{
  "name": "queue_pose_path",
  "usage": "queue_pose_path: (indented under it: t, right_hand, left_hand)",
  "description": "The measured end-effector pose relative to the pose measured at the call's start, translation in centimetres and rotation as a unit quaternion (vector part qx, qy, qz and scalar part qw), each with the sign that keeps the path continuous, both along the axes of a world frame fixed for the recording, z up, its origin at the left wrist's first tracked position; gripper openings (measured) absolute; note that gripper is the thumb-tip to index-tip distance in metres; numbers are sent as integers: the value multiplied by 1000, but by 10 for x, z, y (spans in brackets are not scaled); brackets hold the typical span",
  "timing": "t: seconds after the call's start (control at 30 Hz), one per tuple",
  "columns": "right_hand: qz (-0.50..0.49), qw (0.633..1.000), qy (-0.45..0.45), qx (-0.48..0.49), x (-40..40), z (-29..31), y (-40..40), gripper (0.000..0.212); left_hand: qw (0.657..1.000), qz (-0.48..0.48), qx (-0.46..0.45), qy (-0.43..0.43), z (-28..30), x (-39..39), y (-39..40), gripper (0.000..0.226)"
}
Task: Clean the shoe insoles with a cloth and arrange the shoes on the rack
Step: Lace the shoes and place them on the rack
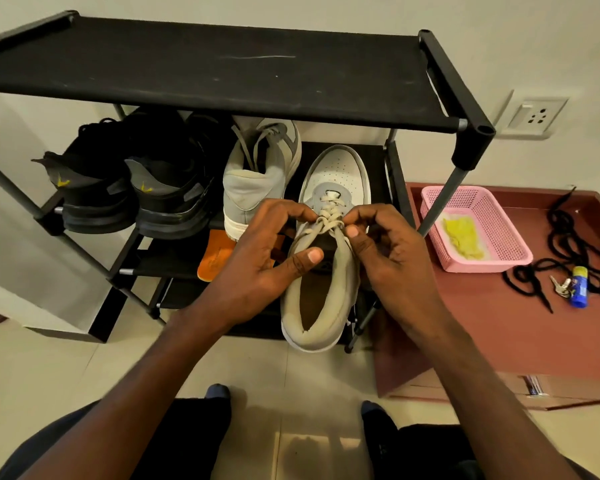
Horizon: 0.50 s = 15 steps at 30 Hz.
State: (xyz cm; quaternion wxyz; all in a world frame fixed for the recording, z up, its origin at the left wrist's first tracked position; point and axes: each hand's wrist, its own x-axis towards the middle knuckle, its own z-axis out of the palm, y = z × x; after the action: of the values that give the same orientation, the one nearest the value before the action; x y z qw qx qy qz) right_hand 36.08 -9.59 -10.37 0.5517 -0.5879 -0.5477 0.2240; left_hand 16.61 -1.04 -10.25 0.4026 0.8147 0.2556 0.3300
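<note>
Right now my fingertips (pixel 352 231) are pinched on the laces (pixel 329 221) of the grey-and-white sneaker (pixel 326 271). My right hand (pixel 392 258) nips a strand between thumb and forefinger at the top of the lacing, and my left hand (pixel 260 268) curls its fingers round the lace from the other side, its thumb lying over the collar of the shoe. So both hands grip the lace, neither is relaxed. I cannot tell whether an insole sits inside; the opening is dark.

I hold the sneaker heel toward me, toe pointing into the middle shelf of the black rack (pixel 222 71), just beside its grey partner (pixel 257 174), which stands on that shelf toe in. Two black shoes (pixel 132 188) stand further left. An orange insole (pixel 215 256) lies on the shelf below, partly hidden by my left hand.

To do this step well, I judge I should pull both strands evenly, keep the tongue flat and centred, and snug the lacing without puckering the collar. Then I can slide the shoe in square with its partner.

Off to my right, the yellow cloth (pixel 465 237) lies in a pink basket (pixel 499 216) on a reddish-brown surface, with loose black laces (pixel 568 244), keys (pixel 561 286) and a small blue tube (pixel 579 285) nearby.
</note>
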Motion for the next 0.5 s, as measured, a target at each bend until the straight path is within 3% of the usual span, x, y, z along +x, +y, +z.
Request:
queue_pose_path:
  t: [0.23,0.4,0.5]
  right_hand:
    - [-19,999,-26,6,-7,3,5,18]
    - [11,997,79,-16,-3,11,-1,15]
    - [2,996,90,-8,-1,13,-3,10]
  left_hand:
    - [1000,-7,-1,0,-1,-1,-3,46]
    - [1000,3,-1,-1,0,0,-1,45]
    - [1000,0,-2,-2,-1,1,-1,46]
